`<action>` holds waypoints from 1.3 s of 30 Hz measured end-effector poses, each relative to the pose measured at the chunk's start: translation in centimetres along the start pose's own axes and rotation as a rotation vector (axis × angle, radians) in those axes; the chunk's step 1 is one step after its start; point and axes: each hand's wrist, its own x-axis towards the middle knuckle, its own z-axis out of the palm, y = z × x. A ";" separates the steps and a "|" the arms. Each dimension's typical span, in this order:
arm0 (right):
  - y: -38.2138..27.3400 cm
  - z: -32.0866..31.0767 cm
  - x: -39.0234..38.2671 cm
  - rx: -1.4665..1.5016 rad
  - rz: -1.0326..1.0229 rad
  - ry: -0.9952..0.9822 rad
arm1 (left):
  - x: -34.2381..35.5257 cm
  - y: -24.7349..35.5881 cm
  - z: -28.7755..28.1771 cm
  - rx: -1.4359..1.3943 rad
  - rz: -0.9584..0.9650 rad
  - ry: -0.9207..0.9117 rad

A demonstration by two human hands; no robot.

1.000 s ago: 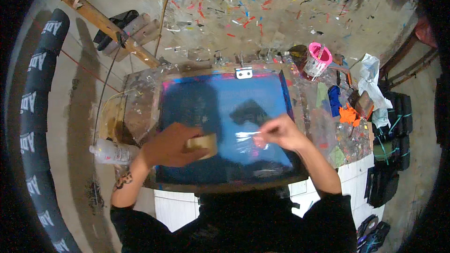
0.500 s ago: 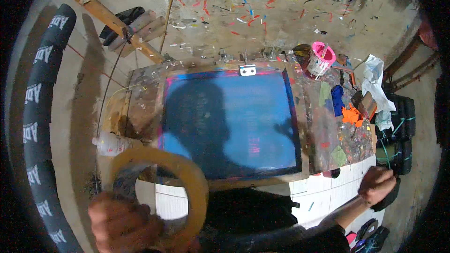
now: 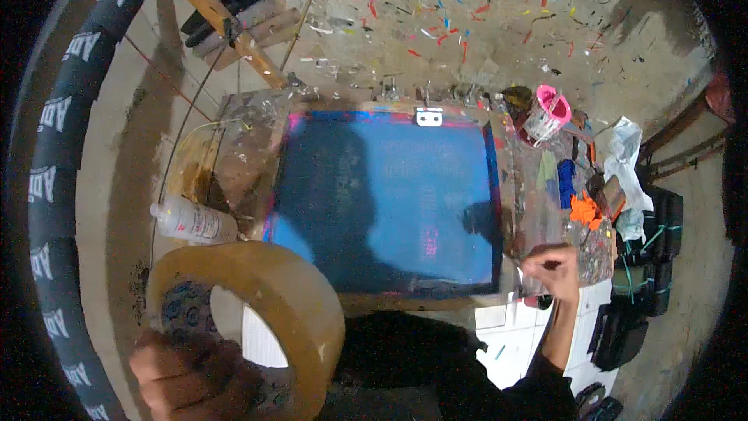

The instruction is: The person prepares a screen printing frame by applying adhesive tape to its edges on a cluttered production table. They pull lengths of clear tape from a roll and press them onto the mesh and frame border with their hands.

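My left hand [image 3: 187,374] is closed round a wide roll of brown packing tape [image 3: 315,320], held up close at the lower left. Its fingers go through the cardboard core. My right hand [image 3: 555,269] is over the near right corner of the framed screen, fingers pinched together. Something thin and pale shows at its fingertips, too blurred to name. Between the hands lies a screen-printing frame [image 3: 421,300] with blue mesh [image 3: 405,210], and the shadows of a head and a hand fall across it. A metal hinge clamp [image 3: 428,117] sits at its far edge.
A clear plastic bottle [image 3: 195,221] lies left of the frame. At the right are a pink-rimmed paint pot [image 3: 549,113], an orange cloth [image 3: 586,210], a blue cloth [image 3: 566,183] and crumpled white plastic [image 3: 626,160]. Black bundles [image 3: 662,226] stand beyond. Dark printed pieces [image 3: 54,179] line the left.
My right hand has come in from the far right to the frame's near right corner, fingers now pinched. The tape roll has tilted and shifted slightly left in my left hand.
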 end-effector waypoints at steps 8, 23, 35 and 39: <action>-8.8 0.3 8.5 -0.558 0.102 -0.215 | -7.0 -10.9 19.9 0.137 -0.574 0.019; -10.2 6.4 19.1 -0.662 -0.468 -0.273 | -2.5 -14.0 31.9 -0.324 -0.479 0.262; 11.1 5.7 21.6 0.137 0.263 -0.133 | -7.0 -21.1 38.0 -1.146 -0.887 -0.231; 11.8 5.2 22.0 0.236 0.272 -0.196 | -7.6 -22.0 39.4 -1.199 -0.950 -0.159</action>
